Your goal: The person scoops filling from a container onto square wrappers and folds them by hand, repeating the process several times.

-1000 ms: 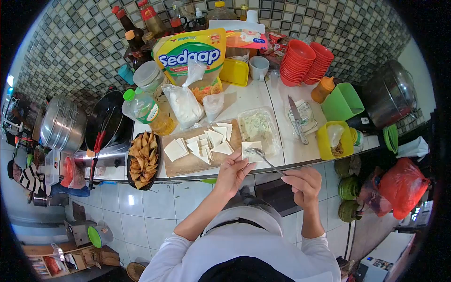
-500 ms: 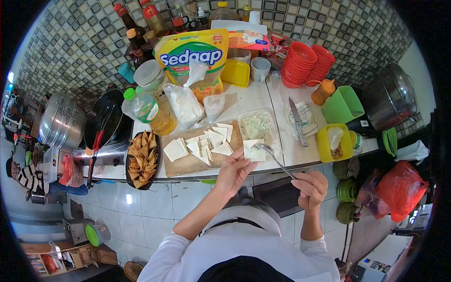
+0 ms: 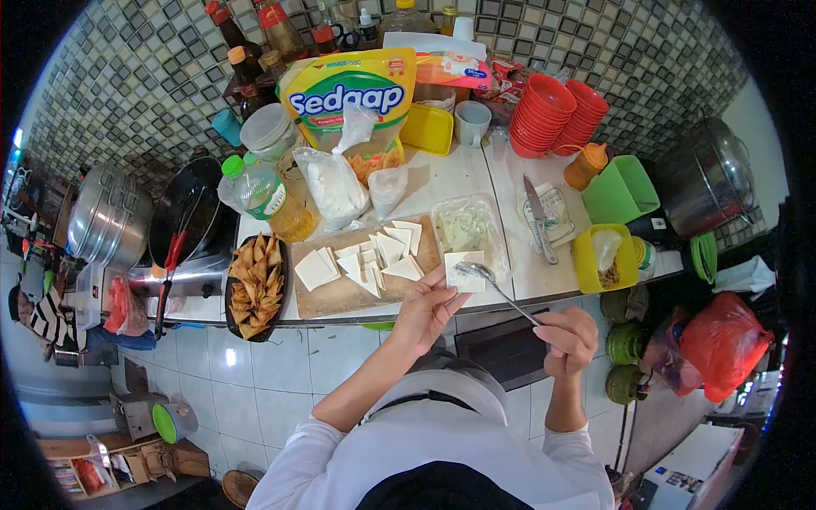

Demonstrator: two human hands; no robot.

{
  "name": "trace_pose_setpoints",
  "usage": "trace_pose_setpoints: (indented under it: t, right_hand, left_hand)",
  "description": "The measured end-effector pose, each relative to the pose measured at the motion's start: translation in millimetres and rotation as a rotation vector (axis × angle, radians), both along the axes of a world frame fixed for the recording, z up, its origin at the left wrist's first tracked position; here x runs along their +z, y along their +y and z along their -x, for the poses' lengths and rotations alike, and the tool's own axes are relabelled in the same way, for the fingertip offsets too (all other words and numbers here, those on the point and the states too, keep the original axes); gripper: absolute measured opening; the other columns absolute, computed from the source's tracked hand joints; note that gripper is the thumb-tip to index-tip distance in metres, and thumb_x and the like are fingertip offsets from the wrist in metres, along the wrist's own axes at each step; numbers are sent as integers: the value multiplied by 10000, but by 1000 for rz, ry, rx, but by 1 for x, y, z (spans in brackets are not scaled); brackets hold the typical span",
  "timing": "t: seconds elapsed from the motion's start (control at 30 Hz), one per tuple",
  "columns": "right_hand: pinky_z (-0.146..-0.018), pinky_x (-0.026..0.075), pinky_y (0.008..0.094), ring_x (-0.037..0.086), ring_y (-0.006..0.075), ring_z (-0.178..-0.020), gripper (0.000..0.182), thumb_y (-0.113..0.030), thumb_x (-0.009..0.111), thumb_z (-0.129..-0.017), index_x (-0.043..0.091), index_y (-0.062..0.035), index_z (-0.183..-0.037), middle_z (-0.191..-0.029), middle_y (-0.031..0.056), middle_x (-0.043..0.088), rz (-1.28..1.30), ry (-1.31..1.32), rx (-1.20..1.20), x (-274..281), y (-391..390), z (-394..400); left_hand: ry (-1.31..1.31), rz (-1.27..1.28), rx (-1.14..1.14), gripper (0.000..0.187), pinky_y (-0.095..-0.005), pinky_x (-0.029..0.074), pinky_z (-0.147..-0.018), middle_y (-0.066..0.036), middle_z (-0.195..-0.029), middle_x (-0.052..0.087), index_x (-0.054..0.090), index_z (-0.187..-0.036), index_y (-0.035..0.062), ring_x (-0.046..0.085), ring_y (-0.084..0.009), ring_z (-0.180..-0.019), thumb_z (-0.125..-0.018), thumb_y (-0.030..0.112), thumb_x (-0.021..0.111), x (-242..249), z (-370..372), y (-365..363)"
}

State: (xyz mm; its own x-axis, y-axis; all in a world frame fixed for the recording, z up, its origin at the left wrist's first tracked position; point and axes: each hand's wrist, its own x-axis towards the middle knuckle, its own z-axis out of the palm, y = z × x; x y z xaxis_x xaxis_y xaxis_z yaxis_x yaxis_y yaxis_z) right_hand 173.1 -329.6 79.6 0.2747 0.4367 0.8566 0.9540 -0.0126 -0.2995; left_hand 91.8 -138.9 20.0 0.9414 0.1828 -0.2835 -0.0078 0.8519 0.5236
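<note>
My left hand (image 3: pixel 425 313) is closed on the edge of a square white dumpling wrapper (image 3: pixel 463 281), held up at the counter's front edge. In my right hand (image 3: pixel 568 342) is the handle of a metal spoon (image 3: pixel 512 303); its bowl lies over the wrapper. Whether filling sits under the spoon I cannot make out. Just behind the wrapper stands a clear plastic container (image 3: pixel 466 223) with a pale greenish-white filling. Left of it, a wooden cutting board (image 3: pixel 340 300) carries stacks of cut white wrappers (image 3: pixel 317 268), some square, some triangular.
A black tray of brown fried triangles (image 3: pixel 255 289) stands left of the board. Behind are an oil bottle (image 3: pixel 263 197) and bags of white powder (image 3: pixel 333 189). To the right lie a knife (image 3: pixel 537 217) and a yellow container (image 3: pixel 602 274); red bowls (image 3: pixel 541 117) are stacked behind.
The wrapper and the spoon over it have shifted very slightly to the right. Both hands keep their holds.
</note>
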Motion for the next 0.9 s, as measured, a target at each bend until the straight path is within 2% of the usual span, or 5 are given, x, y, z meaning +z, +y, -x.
trace_pose_setpoints:
  t: [0.17,0.23,0.57,0.67,0.9]
  right_hand:
    - [-422,373,291,513,193,-486,111,-191,548,-799,621,-112,-828,-743,63,633,45,-8,6,-2,-2,-2]
    - [-419,368,293,511,193,-487,125,-200,530,-834,617,-110,-839,-743,65,632,-85,48,26,-3,-5,0]
    - [-445,384,297,517,196,-501,96,-145,541,-791,616,-100,-829,-702,65,617,-68,37,18,4,-5,-2]
    - [-449,386,292,514,193,-497,83,-135,540,-791,608,-93,-813,-697,70,616,74,63,18,3,-5,-4]
    - [-445,378,288,504,195,-487,194,-216,482,-885,575,-79,-784,-687,79,615,-115,86,-44,-1,-10,3]
  left_hand:
    - [-3,19,0,359,-299,472,-918,-155,-1117,558,449,-1169,-83,573,-204,-1008,-812,-87,425,5,0,0]
    - [-2,23,-13,385,-303,470,-921,-160,-1139,546,431,-1193,-83,562,-206,-1031,-809,-90,421,3,1,1]
    - [-21,16,-44,431,-296,475,-914,-148,-1179,525,400,-1235,-74,551,-204,-1051,-805,-101,417,3,3,-2]
    - [-24,31,-43,432,-298,472,-919,-152,-1190,516,397,-1236,-74,548,-207,-1057,-805,-105,414,1,3,-2]
    - [-34,61,-49,441,-314,454,-943,-159,-1200,506,395,-1233,-76,533,-222,-1081,-794,-112,414,0,2,-2]
